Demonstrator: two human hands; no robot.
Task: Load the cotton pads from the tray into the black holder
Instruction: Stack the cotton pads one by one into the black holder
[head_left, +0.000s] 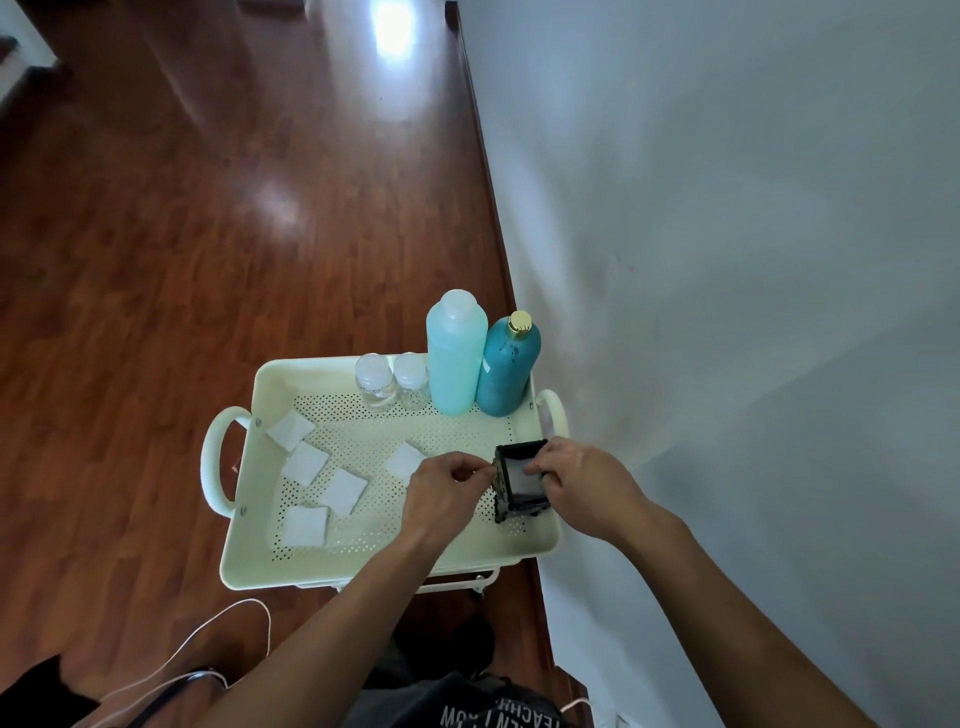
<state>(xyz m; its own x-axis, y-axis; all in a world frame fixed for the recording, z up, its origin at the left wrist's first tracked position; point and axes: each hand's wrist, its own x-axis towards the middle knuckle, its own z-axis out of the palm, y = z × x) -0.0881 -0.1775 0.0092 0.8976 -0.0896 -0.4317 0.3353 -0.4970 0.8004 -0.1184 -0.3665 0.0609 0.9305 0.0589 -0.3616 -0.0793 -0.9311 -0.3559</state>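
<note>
The black holder (519, 480) stands at the right side of the cream perforated tray (363, 558), with a white cotton pad (523, 477) showing inside it. My right hand (582, 486) grips the holder's right side, its fingers touching the pad inside. My left hand (449, 491) sits just left of the holder, fingers curled with the tips at the holder's left wall. Several square white cotton pads lie loose on the tray: one at the back left (291, 430), others at the left (305, 463), the middle (344, 491), the front left (306, 526), and one (404, 460) beside my left hand.
Two small clear jars (375, 383) (411, 379), a light blue bottle (456, 353) and a teal bottle with a gold cap (506, 366) stand along the tray's back edge. A grey wall rises close on the right. White cables lie on the wooden floor at the lower left.
</note>
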